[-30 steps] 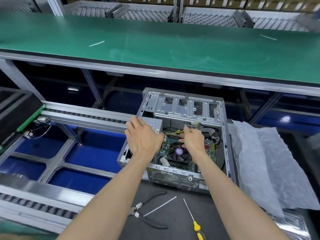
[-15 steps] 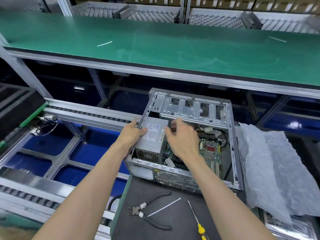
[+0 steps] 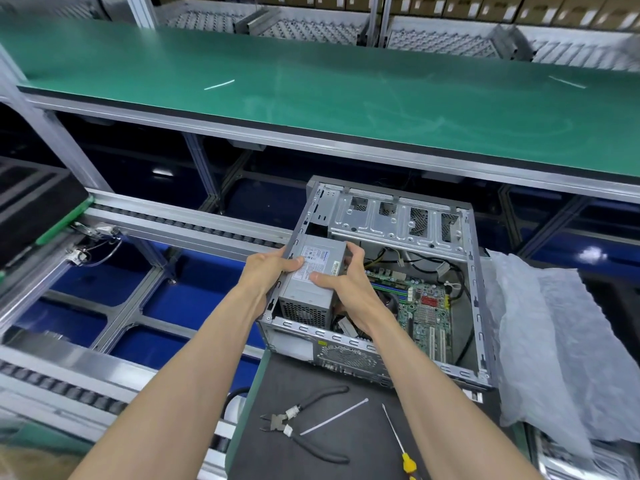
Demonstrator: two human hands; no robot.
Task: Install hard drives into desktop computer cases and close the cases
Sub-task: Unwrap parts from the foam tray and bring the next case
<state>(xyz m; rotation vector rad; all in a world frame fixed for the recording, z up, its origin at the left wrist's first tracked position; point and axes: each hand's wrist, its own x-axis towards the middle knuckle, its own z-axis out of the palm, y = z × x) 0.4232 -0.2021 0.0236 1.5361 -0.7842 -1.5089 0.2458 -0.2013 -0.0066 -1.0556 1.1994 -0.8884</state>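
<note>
A green shelf top point(image 3: 346, 98) is seen across the upper frame. A grey power supply point(image 3: 308, 289), green motherboard point(image 3: 424, 313) and yellow-handled screwdriver point(image 3: 405, 459) are shown lower down.

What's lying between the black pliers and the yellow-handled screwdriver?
A white cable tie lies on the dark mat between the pliers and the screwdriver, seen in the head view.

Two bare arms come up from the bottom edge, one from 7 o'clock and one from 5 o'clock. No sleeves cover them as far as can be seen. The left hand point(image 3: 268, 271) and the right hand point(image 3: 349, 282) wear no gloves. No rings, watch or bands show on the fingers or wrists.
</note>
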